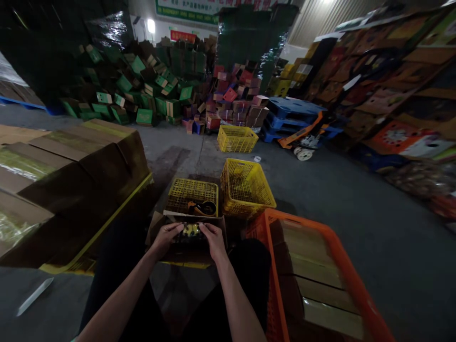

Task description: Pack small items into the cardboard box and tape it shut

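Note:
My left hand (166, 236) and my right hand (213, 235) pinch opposite ends of a small shiny packet (191, 231) with yellow and dark patches; its contents are too dim to name. Both hands are above an open cardboard box (156, 227) between my knees. Just beyond it, an orange and black tape dispenser (202, 208) lies on an upturned yellow crate (192, 190).
At left, taped cartons (107, 156) are stacked on a yellow crate. An orange crate (309, 218) holding cartons stands at right. Ahead are yellow crates (245, 187), blue pallets (295, 108), an orange pallet jack (302, 130) and heaped green boxes (144, 116).

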`<state>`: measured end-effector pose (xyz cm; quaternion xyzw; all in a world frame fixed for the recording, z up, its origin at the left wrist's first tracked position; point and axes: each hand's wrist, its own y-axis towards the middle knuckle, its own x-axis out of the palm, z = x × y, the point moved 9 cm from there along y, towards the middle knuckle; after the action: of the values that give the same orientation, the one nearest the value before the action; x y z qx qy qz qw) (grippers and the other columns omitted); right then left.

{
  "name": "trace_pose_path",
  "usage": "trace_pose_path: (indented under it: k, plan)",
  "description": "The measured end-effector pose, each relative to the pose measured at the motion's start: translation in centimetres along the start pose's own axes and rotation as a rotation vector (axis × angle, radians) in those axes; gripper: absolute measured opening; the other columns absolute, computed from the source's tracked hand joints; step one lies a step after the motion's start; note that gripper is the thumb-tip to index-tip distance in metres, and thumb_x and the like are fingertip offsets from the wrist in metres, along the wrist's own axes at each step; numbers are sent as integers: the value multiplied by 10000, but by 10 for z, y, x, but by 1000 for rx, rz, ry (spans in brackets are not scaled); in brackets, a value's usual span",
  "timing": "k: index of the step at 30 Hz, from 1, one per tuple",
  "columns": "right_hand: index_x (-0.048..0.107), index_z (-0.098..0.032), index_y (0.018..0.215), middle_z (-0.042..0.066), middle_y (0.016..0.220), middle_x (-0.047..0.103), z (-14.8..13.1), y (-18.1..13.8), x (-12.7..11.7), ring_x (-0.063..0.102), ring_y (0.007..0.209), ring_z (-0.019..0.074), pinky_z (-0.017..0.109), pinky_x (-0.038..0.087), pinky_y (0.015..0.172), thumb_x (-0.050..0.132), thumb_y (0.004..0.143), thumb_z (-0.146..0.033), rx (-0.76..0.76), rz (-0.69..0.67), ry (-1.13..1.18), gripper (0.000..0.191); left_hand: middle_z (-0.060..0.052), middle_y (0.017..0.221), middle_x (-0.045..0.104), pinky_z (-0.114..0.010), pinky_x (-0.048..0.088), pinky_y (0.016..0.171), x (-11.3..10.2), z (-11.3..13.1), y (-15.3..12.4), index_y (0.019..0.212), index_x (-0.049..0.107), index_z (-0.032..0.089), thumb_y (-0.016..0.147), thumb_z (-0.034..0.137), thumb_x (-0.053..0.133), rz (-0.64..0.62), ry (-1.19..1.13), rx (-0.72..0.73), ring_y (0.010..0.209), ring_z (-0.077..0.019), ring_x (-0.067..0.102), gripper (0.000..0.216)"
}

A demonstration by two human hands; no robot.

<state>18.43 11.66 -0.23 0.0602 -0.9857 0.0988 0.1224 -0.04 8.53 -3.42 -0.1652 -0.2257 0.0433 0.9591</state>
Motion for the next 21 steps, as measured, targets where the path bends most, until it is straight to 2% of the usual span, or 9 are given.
trace_pose_path:
  k: [6,8,12,15,18,21]
  plan:
    - [730,-175,696,-19,627,653,-1,-1,1,537,590,132,246,407,591,799,716,-516,-6,25,9,348,-63,762,741,-233,508,607,-2,1,1,909,769,109,655,533,858,21,8,34,650,-172,668,502]
    - [713,-168,677,-23,609,639,-3,-1,-1,520,572,125,241,397,577,801,707,-525,-10,48,2,368,-80,798,743,-250,527,634,3,-1,0,939,755,116,680,582,827,-2,-7,-9,696,-188,687,538]
    - [697,-152,677,-21,601,636,-6,-2,-5,527,574,126,235,400,574,794,709,-537,-18,90,-50,398,-128,1033,739,-307,556,737,15,-4,-5,1144,700,152,679,605,822,-71,28,-100,925,-254,704,660]
    - [738,-149,790,18,707,698,-3,-2,-2,602,673,169,254,457,629,766,736,-554,2,52,-61,410,-130,1060,728,-308,542,768,18,2,-8,1128,700,134,638,537,873,-95,84,-70,930,-257,694,657]
    - [761,-177,1012,61,921,753,-1,-2,6,661,873,227,296,508,745,752,754,-557,28,-21,-60,460,-100,991,729,-280,513,745,16,14,-10,1061,715,130,650,525,862,-107,117,14,845,-221,684,589]
    - [748,-210,1113,65,1022,756,2,-3,11,671,937,242,312,513,787,779,727,-552,65,-72,-100,517,-64,888,717,-251,480,695,15,22,-11,961,721,133,673,531,837,-131,169,75,774,-192,659,505]
